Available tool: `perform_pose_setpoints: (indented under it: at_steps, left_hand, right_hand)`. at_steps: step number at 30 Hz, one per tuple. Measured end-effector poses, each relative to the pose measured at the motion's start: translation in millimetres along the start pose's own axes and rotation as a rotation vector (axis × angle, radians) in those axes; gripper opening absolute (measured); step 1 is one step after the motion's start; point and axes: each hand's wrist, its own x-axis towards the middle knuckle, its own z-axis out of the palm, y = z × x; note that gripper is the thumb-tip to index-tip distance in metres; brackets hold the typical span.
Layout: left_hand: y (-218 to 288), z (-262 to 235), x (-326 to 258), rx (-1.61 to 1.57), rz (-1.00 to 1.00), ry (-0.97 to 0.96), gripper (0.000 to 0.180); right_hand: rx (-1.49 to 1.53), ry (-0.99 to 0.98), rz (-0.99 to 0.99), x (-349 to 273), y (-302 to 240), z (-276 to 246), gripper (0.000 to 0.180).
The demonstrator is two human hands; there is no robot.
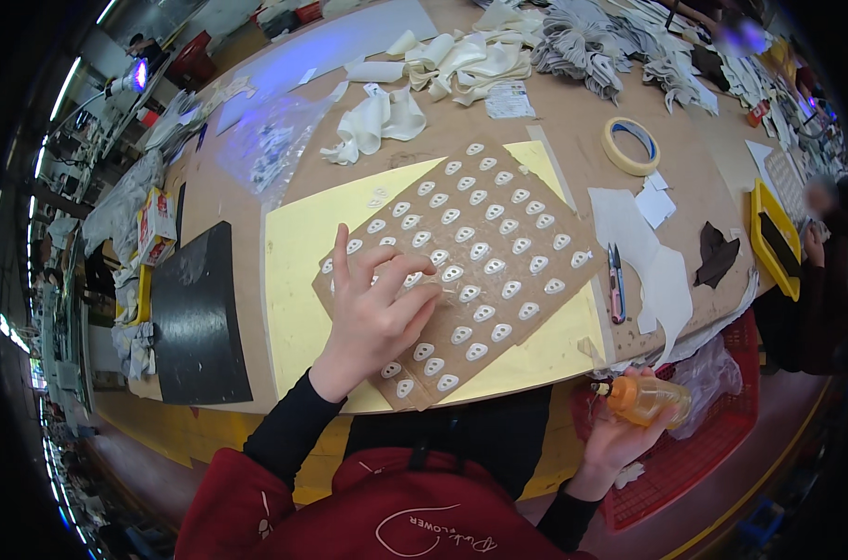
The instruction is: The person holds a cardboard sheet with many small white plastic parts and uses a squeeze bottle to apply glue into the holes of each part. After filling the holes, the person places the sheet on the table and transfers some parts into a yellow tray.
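My left hand (377,313) is over a brown board (410,397) set with rows of small white rounded pieces (480,250), each with dark holes. Its thumb and nearby fingers come together in a pinch above the board, while one finger points up and away. Whatever lies between the fingertips is too small to make out. In my right hand (615,443) is a squeeze bottle (640,401) of orange liquid, tilted with its narrow dark tip to the left, just off the table's front edge. The board lies askew on a yellow sheet (298,252).
Right of the board lie a utility knife (616,285), white fabric (638,252), a dark scrap (716,255) and a tape roll (631,147). A black mat (200,317) is at left. Cream strips (470,65) lie behind; a red basket (671,485) stands below the table's right side.
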Motion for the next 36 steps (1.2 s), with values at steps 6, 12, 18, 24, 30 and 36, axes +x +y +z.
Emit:
perform_pose_setpoints:
  at_steps: [6,12,18,24,30,36]
  left_hand:
    - [-2,17,-23,0.061,0.154,0.016,0.008]
    - [0,9,-30,0.020,0.163,-0.127,0.005]
    - [0,-4,-23,-0.020,0.127,-0.277,0.005]
    - [1,-10,-16,-0.173,-0.046,-0.355,0.005]
    - [3,-8,-5,-0.179,-0.116,-0.392,0.012]
    - [3,-10,-4,-0.172,-0.114,-0.399,0.012]
  right_hand:
    - [0.012,-0.048,0.015,0,0,-1,0.058]
    - [0.004,-0.050,0.026,-1,0,-1,0.058]
    - [0.008,-0.086,0.037,-1,-1,-6,0.057]
    - [0.023,-0.062,0.029,-5,1,-2,0.056]
    - [0.014,-0.035,0.042,-6,5,-3,0.054]
    - [0.020,-0.076,0.052,-6,5,-8,0.054]
